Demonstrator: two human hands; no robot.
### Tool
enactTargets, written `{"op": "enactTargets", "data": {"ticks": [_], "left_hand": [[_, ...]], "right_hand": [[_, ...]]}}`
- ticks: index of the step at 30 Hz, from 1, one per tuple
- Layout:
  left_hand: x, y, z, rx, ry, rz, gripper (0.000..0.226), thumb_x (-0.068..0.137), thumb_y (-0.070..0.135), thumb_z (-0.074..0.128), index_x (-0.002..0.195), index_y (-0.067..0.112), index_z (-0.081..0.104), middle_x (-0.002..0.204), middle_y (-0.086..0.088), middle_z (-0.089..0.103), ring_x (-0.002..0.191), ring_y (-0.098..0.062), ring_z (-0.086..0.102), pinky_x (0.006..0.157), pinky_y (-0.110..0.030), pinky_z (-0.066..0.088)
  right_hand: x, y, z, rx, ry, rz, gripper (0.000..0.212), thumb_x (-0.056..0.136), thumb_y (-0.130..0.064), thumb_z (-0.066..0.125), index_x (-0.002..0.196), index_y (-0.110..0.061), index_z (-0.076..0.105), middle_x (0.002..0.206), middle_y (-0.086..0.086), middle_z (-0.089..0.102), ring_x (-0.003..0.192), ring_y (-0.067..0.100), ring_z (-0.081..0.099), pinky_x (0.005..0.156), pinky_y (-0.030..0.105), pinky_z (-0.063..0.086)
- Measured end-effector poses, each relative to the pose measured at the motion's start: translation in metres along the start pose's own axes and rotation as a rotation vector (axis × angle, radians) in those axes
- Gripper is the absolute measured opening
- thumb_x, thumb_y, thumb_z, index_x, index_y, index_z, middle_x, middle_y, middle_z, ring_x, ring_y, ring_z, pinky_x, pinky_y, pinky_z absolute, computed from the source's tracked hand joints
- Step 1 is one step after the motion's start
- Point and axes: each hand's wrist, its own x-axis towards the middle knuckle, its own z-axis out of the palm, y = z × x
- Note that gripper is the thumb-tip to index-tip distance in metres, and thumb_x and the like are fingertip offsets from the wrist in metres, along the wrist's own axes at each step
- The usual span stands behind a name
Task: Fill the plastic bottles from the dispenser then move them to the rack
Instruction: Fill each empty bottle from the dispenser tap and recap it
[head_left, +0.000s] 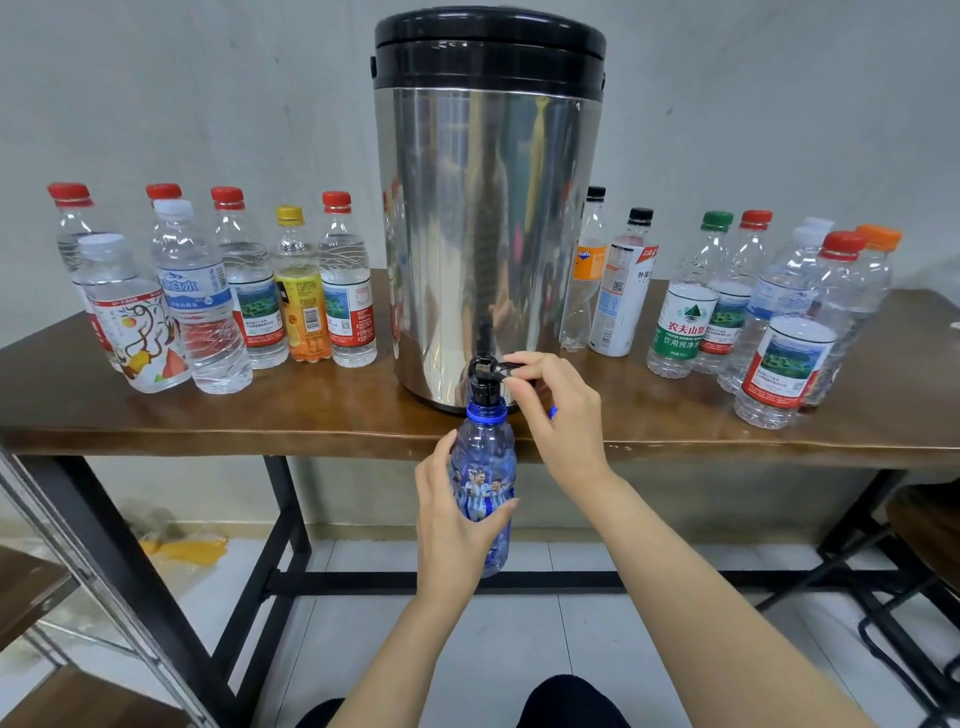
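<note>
At the front edge of the table, a left hand grips a blue bottle under the dispenser tap as the right hand pinches the lever; filling looks barely begun, and capped bottles along the table await racking

Wooden table, brown top on black metal legs, standing against a grey wall. Yellow bag lying crumpled on the tiled floor beneath it. Dark chair sitting at the right edge, partly showing.
</note>
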Motion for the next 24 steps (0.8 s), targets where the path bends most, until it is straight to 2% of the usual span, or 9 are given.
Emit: {"op": "enactTargets", "data": {"ticks": [9,15,20,24], "left_hand": [[0.0012,-0.0010,-0.0001,0.026,0.004,0.010,0.099,0.067,0.018,0.090,0.133,0.053,0.025,0.133,0.011,0.036,0.123,0.015,0.037,0.085,0.002,0.039],[0.0011,-0.0017,0.0016,0.013,0.003,0.001,0.099,0.066,0.016,0.090,0.136,0.046,0.026,0.133,0.008,0.037,0.122,0.015,0.038,0.084,0.003,0.038],[0.0007,-0.0020,0.0022,0.002,0.008,0.004,0.099,0.067,0.018,0.090,0.131,0.056,0.024,0.132,0.012,0.036,0.123,0.008,0.041,0.085,-0.001,0.041],[0.0002,-0.0021,0.0026,-0.001,0.006,0.002,0.100,0.067,0.018,0.089,0.131,0.057,0.024,0.131,0.013,0.036,0.124,0.009,0.040,0.085,0.000,0.041]], "right_hand": [[-0.0005,0.0002,0.0011,0.003,0.017,-0.007,0.025,0.095,-0.033,0.054,0.093,-0.010,0.065,0.111,-0.016,0.063,0.096,0.011,0.061,0.081,0.021,0.050],[-0.0008,0.0005,0.0021,0.012,0.017,0.004,0.025,0.094,-0.032,0.054,0.093,-0.010,0.066,0.110,-0.014,0.064,0.097,0.011,0.061,0.082,0.018,0.048],[-0.0013,0.0006,0.0023,0.022,0.013,0.029,0.026,0.093,-0.033,0.055,0.093,-0.009,0.066,0.110,-0.013,0.064,0.097,0.008,0.060,0.084,0.008,0.041],[-0.0014,0.0005,0.0024,0.019,0.012,0.034,0.026,0.093,-0.033,0.055,0.092,-0.009,0.066,0.110,-0.013,0.065,0.096,0.008,0.059,0.084,0.008,0.041]]}}
